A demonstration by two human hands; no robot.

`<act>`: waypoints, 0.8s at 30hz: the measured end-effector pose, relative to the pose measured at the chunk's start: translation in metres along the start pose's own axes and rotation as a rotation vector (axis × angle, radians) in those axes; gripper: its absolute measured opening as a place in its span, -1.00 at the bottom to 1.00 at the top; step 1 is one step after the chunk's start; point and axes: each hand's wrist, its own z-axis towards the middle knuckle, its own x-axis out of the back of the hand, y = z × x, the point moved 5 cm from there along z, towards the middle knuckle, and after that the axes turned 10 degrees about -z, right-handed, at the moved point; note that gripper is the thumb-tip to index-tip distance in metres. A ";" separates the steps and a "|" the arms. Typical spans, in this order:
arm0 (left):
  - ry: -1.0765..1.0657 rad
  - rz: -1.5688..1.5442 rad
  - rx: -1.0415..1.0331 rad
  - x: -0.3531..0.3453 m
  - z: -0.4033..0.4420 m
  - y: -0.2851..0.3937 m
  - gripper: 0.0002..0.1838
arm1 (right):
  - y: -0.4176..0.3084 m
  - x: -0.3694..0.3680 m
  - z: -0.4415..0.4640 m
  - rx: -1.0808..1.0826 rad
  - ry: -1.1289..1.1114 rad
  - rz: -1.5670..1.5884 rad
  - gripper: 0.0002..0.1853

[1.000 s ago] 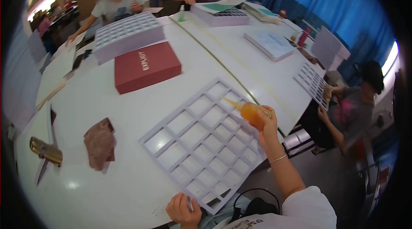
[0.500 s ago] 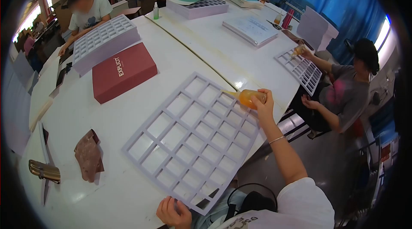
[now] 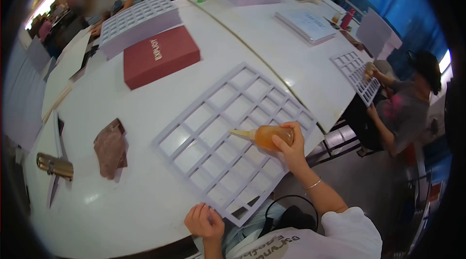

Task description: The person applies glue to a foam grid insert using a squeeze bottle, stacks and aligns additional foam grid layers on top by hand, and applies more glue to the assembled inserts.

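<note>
A pale lilac lattice frame [image 3: 219, 112] with many rectangular openings lies flat on the white table [image 3: 121, 220], its near corner over the edge. My right hand [image 3: 291, 150] grips a squeeze bottle [image 3: 273, 137] of amber liquid, tipped sideways. The bottle's yellowish nozzle points left, above the middle of the lattice. My left hand [image 3: 205, 221] rests by the table edge beside the lattice's near corner, its fingers curled; whether anything is inside them is hidden.
A red box [image 3: 162, 57] and a stack of lattice frames [image 3: 141, 21] stand at the back left. Brown crumpled material [image 3: 110, 150] and a gold cylinder [image 3: 55, 166] lie left. A co-worker [image 3: 407, 108] at right holds another lattice [image 3: 357, 74].
My right hand has brought the bottle from the lattice's far right part toward its middle. The head view has shifted. The co-worker at right has moved a hand over their lattice.
</note>
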 end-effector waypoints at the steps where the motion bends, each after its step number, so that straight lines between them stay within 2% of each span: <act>1: -0.004 -0.017 0.010 0.002 0.002 0.001 -0.83 | -0.002 -0.011 -0.009 -0.017 -0.042 0.029 -0.64; 5: -0.016 -0.068 0.045 0.004 -0.002 -0.003 -0.83 | -0.023 -0.048 -0.044 -0.027 -0.159 0.046 -0.61; 8: 0.014 -0.073 0.030 0.005 -0.002 -0.003 -0.84 | -0.035 -0.072 -0.069 0.049 -0.260 -0.036 -0.62; 9: 0.015 -0.072 0.030 0.005 -0.002 -0.004 -0.85 | -0.035 -0.077 -0.072 -0.030 -0.341 0.038 -0.63; 12: 0.015 -0.079 0.035 0.007 -0.003 -0.004 -0.86 | -0.018 -0.061 -0.065 -0.348 -0.268 0.451 -0.63; 13: 0.017 -0.088 0.041 0.008 -0.003 -0.004 -0.87 | -0.020 -0.045 -0.056 -0.376 -0.183 0.506 -0.64; 14: 0.018 -0.105 0.044 0.008 -0.003 -0.004 -0.88 | -0.010 -0.023 -0.045 -0.315 -0.106 0.488 -0.63; 16: 0.009 -0.113 0.028 0.008 -0.004 -0.004 -0.88 | -0.006 0.025 -0.027 -0.327 0.054 0.490 -0.63; 19: -0.010 -0.141 0.018 0.007 -0.003 -0.003 -0.90 | 0.020 0.097 0.000 -0.247 0.270 0.335 -0.61; 24: -0.025 -0.248 0.129 0.012 -0.002 -0.003 -0.89 | 0.042 0.156 0.032 -0.142 0.366 0.135 -0.62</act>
